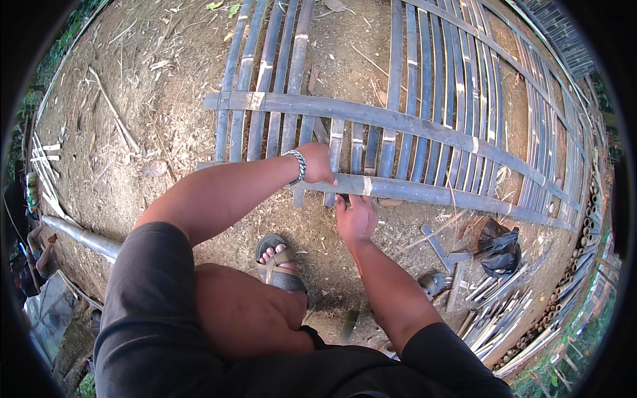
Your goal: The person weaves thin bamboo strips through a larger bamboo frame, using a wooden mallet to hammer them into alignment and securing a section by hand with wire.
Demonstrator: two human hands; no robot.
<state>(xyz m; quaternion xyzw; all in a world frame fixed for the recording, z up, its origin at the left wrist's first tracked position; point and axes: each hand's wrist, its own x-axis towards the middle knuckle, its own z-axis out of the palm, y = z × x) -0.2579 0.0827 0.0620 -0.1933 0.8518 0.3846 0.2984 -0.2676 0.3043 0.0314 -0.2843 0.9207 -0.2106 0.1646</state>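
1. The left hand (315, 162) curls at the upper edge of the near bamboo rail (424, 191), thumb touching; the right hand (358, 219) bends its fingers at the lower edge. Whether either grips, I cannot tell.
2. Meeting from opposite sides probably steadies the rail against the slats (424, 79).
3. Mid-frame, its long axis runs rightward, sloping down; slats point toward the top.

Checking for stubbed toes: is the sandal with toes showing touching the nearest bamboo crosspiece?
Apart: the head view shows ground between the sandal and the nearest bamboo crosspiece.
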